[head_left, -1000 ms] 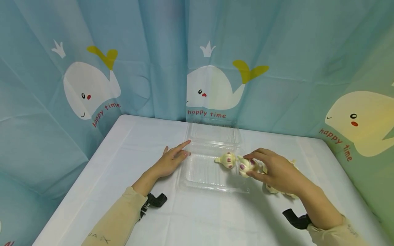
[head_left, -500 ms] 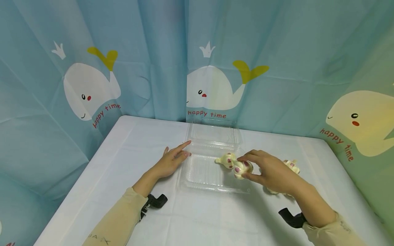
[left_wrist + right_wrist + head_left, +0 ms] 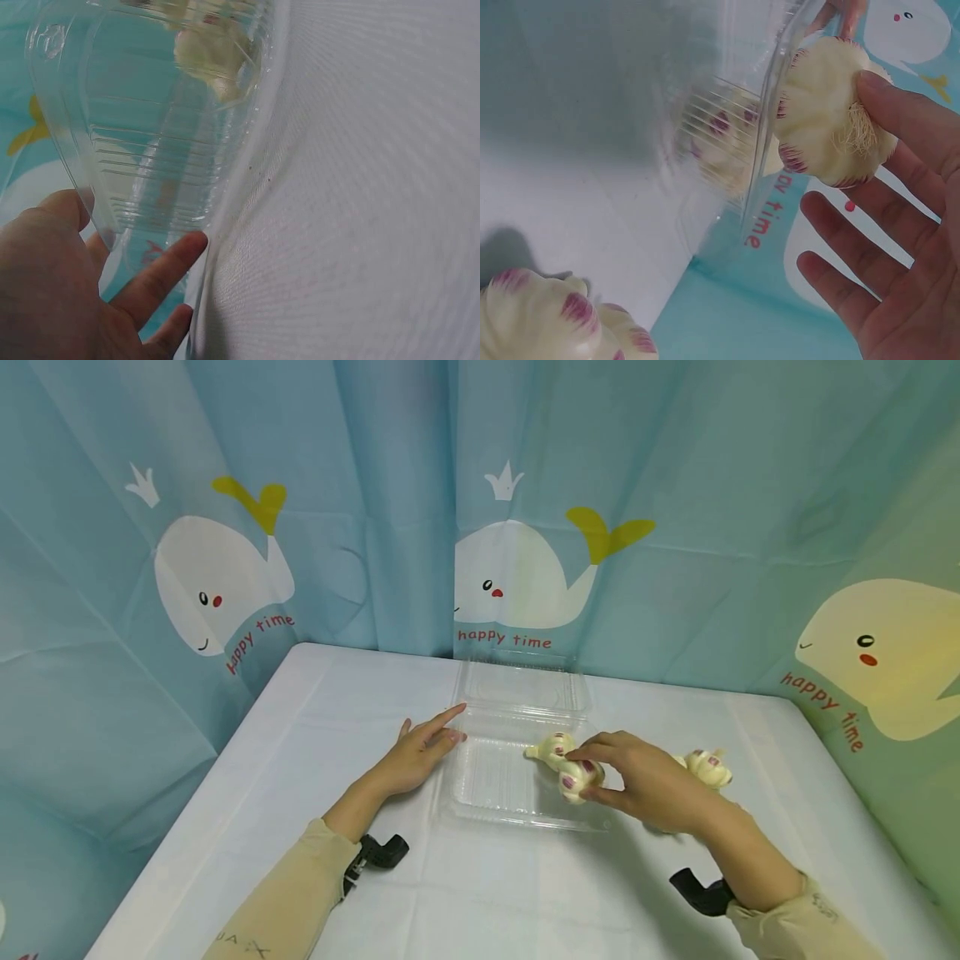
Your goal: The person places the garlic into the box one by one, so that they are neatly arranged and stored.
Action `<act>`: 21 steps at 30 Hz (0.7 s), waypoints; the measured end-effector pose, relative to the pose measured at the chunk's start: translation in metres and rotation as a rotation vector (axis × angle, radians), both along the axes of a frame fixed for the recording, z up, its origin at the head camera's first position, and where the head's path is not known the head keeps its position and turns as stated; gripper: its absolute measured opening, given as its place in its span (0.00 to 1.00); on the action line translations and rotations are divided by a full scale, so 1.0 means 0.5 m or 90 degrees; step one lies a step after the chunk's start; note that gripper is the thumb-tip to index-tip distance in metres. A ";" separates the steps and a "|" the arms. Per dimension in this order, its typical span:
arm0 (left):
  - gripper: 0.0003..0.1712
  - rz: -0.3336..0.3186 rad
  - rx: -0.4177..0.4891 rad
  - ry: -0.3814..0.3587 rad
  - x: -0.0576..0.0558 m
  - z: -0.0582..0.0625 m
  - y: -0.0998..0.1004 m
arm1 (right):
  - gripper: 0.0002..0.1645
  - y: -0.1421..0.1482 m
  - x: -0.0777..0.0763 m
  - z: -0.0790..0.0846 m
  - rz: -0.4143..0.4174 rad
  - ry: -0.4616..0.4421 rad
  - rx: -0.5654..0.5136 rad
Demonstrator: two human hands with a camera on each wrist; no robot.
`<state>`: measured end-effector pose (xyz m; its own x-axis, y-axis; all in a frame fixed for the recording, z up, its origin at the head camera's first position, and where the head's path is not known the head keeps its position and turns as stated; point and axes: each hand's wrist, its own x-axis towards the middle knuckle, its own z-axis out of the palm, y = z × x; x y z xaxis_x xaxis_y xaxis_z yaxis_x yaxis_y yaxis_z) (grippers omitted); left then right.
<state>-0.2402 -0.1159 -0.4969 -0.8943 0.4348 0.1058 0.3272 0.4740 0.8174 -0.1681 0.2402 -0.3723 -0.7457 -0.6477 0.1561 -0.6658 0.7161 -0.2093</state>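
Note:
A garlic bulb (image 3: 576, 781) with purple patches is pinched between the thumb and fingers of my right hand (image 3: 656, 781), over the right part of a clear plastic container (image 3: 487, 812). In the right wrist view, the rooted underside of the held garlic bulb (image 3: 817, 112) faces the camera. Another garlic bulb (image 3: 553, 747) lies inside the container, partly covered by the held one. My left hand (image 3: 411, 758) rests at the container's left side with its fingers extended. In the left wrist view, the left hand's fingertips (image 3: 196, 240) touch the clear container (image 3: 112, 176).
More garlic bulbs (image 3: 707, 768) lie on the white table (image 3: 495, 893) to the right, some hidden behind my right hand. The container's open lid (image 3: 521, 685) extends toward the back. A blue curtain (image 3: 405, 527) with whale prints hangs behind the table.
My right hand has carried its garlic bulb leftward, further over the container and close against the bulb inside. More of the bulbs on the right now shows. The left hand stays put.

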 end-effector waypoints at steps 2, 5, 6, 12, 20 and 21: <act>0.31 0.000 0.000 0.002 0.000 -0.001 0.000 | 0.25 -0.001 0.000 -0.003 0.000 -0.006 0.001; 0.31 -0.001 0.002 0.004 0.000 -0.002 0.000 | 0.25 -0.003 -0.002 -0.008 0.004 -0.002 0.000; 0.31 -0.002 0.002 0.004 0.000 -0.002 0.000 | 0.25 -0.003 -0.002 -0.010 0.005 0.000 0.001; 0.32 -0.006 0.005 0.001 0.001 -0.001 0.001 | 0.26 -0.004 -0.005 -0.019 0.007 -0.006 0.006; 0.32 -0.004 0.002 0.003 -0.001 -0.002 -0.001 | 0.25 -0.005 -0.009 -0.027 0.007 -0.033 0.003; 0.32 -0.004 0.001 0.004 -0.001 -0.002 -0.001 | 0.25 -0.005 -0.010 -0.028 0.007 -0.035 0.002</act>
<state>-0.2409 -0.1164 -0.4980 -0.8907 0.4405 0.1118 0.3351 0.4702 0.8165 -0.1729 0.2375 -0.3863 -0.7459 -0.6562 0.1139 -0.6613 0.7095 -0.2434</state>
